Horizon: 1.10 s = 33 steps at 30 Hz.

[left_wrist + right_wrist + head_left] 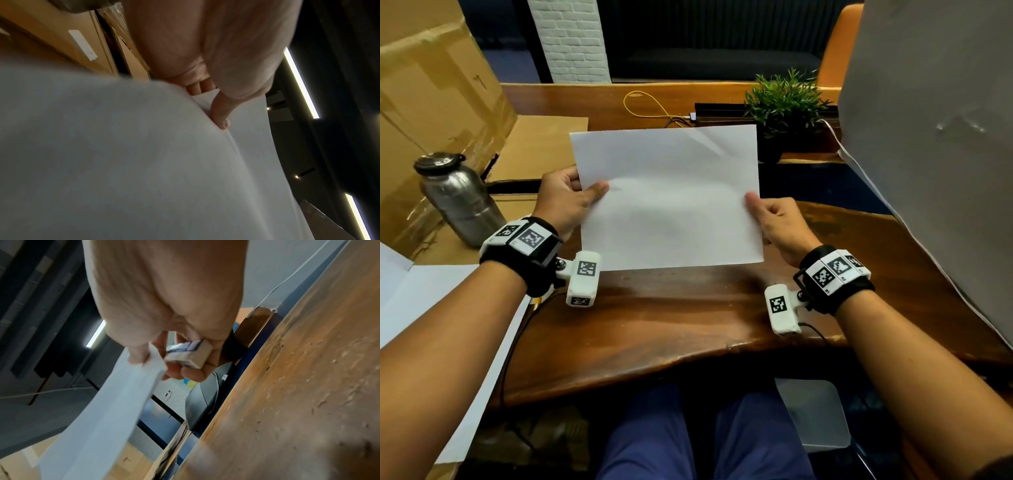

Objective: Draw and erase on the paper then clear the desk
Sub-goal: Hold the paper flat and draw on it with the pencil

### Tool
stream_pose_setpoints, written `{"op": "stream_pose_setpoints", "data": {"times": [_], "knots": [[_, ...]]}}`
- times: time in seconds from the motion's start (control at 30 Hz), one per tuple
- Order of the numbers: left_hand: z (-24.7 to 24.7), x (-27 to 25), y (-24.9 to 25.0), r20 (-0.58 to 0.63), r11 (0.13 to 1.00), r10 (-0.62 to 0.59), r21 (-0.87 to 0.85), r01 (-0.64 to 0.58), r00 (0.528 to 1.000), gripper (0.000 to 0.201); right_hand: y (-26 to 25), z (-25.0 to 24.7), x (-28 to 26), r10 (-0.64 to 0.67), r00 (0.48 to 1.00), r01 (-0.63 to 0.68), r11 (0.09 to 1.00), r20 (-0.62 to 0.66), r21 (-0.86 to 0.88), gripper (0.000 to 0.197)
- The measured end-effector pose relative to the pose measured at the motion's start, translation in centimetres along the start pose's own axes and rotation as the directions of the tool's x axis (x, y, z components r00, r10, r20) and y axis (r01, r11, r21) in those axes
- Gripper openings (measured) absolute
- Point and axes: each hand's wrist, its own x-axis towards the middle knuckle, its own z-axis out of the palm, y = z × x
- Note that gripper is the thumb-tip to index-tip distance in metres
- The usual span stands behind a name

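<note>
White paper (667,195), one sheet, between two hands; one eraser (190,353).

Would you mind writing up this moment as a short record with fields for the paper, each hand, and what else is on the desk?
paper: white sheet, blank on the visible side, held up above the desk
left hand: pinches the sheet's left edge, thumb on top
right hand: pinches the right edge; the right wrist view shows it also holds an eraser in its curled fingers
left side: metal bottle, cardboard box
far side: potted plant, yellow cable
</note>
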Motion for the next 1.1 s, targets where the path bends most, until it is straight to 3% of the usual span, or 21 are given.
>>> {"op": "stream_pose_setpoints", "data": {"times": [0.07, 0.23, 0.4, 0.47, 0.57, 0.6, 0.73, 0.8, 0.9, 0.97, 1.03, 1.1], "knots": [[-0.2, 0.0, 0.1, -0.01, 1.0, -0.001, 0.005, 0.001, 1.0, 0.021, -0.7, 0.1, 0.1, 0.073, 0.997, -0.074, 0.997, -0.018, -0.01, 0.095], [0.2, -0.4, 0.5, 0.026, 1.0, 0.009, 0.024, -0.009, 1.0, 0.022, -2.2, 0.4, 0.6, -0.043, 0.999, 0.042, 0.998, -0.017, -0.039, 0.045], [-0.4, -0.2, 0.6, -0.016, 0.997, -0.008, 0.078, 0.009, 1.0, 0.022, -1.5, -0.5, 0.8, -0.02, 0.999, 0.021, 0.999, 0.046, -0.032, 0.038], [-0.8, -0.1, 0.1, -0.029, 0.99, -0.034, 0.138, 0.038, 0.999, 0.027, -0.6, -0.9, 0.2, 0.029, 0.998, -0.022, 0.993, 0.055, -0.117, 0.038], [-1.1, 0.1, -1.0, -0.051, 0.958, -0.057, 0.279, 0.068, 0.997, 0.03, 0.7, -1.0, 0.2, 0.09, 0.996, -0.077, 0.934, 0.023, -0.349, 0.02], [-1.1, 0.2, -1.4, -0.058, 0.938, -0.068, 0.337, 0.084, 0.996, 0.029, 0.9, -1.0, 0.5, 0.092, 0.996, -0.079, 0.898, 0.01, -0.434, 0.016], [-0.8, 0.4, -2.6, -0.074, 0.864, -0.101, 0.488, 0.124, 0.992, 0.028, 0.7, -0.1, 1.5, 0.001, 0.997, 0.047, 0.795, 0.078, -0.604, 0.037], [-0.5, 0.6, -3.1, -0.073, 0.823, -0.095, 0.555, 0.12, 0.993, 0.027, 0.4, 1.0, 2.0, -0.069, 0.986, 0.152, 0.759, 0.154, -0.633, 0.028], [0.0, 1.5, -3.3, -0.078, 0.689, -0.084, 0.715, 0.114, 0.993, 0.025, 0.3, 2.7, 2.7, -0.05, 0.96, 0.231, 0.701, 0.277, -0.674, 0.013], [0.5, 2.0, -3.2, -0.089, 0.557, -0.071, 0.823, 0.114, 0.993, 0.041, 0.8, 3.2, 3.2, -0.004, 0.952, 0.23, 0.67, 0.307, -0.706, 0.012], [1.6, 1.8, -2.8, -0.03, 0.456, -0.016, 0.889, 0.034, 0.999, 0.067, 1.3, 3.4, 3.6, 0.026, 0.948, 0.23, 0.632, 0.318, -0.74, 0.014], [3.8, 1.0, -2.2, 0.153, 0.417, 0.037, 0.896, -0.154, 0.988, 0.076, 1.5, 3.4, 4.0, 0.042, 0.942, 0.233, 0.628, 0.332, -0.742, 0.014]]}}
